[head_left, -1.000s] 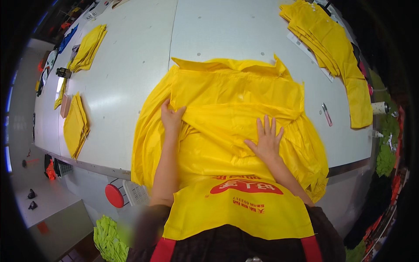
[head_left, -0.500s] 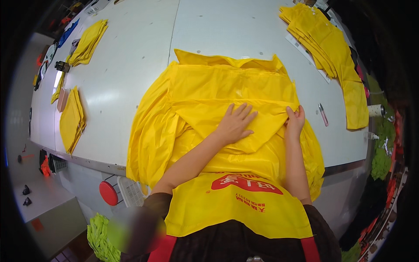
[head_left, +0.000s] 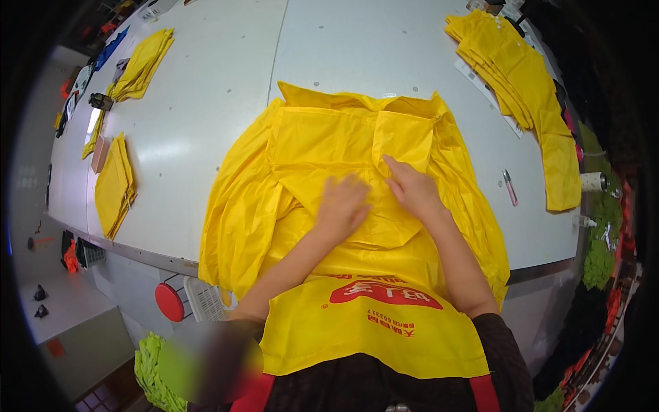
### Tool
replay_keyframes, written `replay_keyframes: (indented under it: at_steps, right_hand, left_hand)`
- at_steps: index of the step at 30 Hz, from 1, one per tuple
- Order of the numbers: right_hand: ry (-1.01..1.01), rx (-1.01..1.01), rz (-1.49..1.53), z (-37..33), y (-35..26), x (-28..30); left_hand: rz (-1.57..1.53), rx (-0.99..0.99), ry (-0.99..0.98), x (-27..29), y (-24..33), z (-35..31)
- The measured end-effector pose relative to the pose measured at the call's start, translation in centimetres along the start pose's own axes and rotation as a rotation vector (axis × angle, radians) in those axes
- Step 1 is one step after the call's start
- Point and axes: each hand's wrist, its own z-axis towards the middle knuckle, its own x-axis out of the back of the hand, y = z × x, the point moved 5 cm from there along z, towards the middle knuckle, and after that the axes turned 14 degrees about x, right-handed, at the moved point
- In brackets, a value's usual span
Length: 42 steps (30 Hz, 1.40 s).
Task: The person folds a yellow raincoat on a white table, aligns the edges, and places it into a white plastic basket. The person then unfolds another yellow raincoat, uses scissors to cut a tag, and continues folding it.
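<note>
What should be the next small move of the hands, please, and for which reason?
Perhaps the left hand should smooth down the folded flap of the yellow fabric: this flap lies turned inward on the right side, the fingertips of the right hand are at its lower inner corner, and the left hand, blurred, is close by.

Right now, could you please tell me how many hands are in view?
2: the left hand, blurred, over the yellow fabric, and the right hand beside it, at the folded flap.
</note>
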Motion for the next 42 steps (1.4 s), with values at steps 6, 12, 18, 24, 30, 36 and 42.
replay_keyframes:
  at_steps: [6,12,18,24,30,36,42]
  right_hand:
    - [0.188,0.066,-0.306,0.2,0.2,0.2]
    - [0.055,0.188,-0.241,-1.7,1.8,-3.1]
    - [0.087,0.176,-0.216,-1.7,2.0,-3.1]
    - [0.091,0.093,-0.106,-2.0,2.9,-2.4]
    - [-0.048,0.093,-0.187,-2.7,1.4,-3.0]
    - [-0.317,0.256,-0.032,-5.0,-3.6,0.3]
    - [-0.143,0.343,0.067,-7.9,-1.7,-1.6]
  left_hand:
    - [-0.386,0.778,0.623,8.3,-9.0,-1.6]
    - [-1.115,0.575,0.615,6.4,-9.7,0.3]
    - [-0.052,-0.024,0.176,3.5,-0.1,3.6]
    - [-0.046,-0.103,-0.047,-1.0,-1.7,4.2]
    - [-0.023,0.029,-0.199,-0.4,-0.9,4.8]
    - [-0.103,0.215,-0.411,-1.1,-2.0,5.5]
    - [-0.154,0.255,-0.533,-1.3,-1.7,5.2]
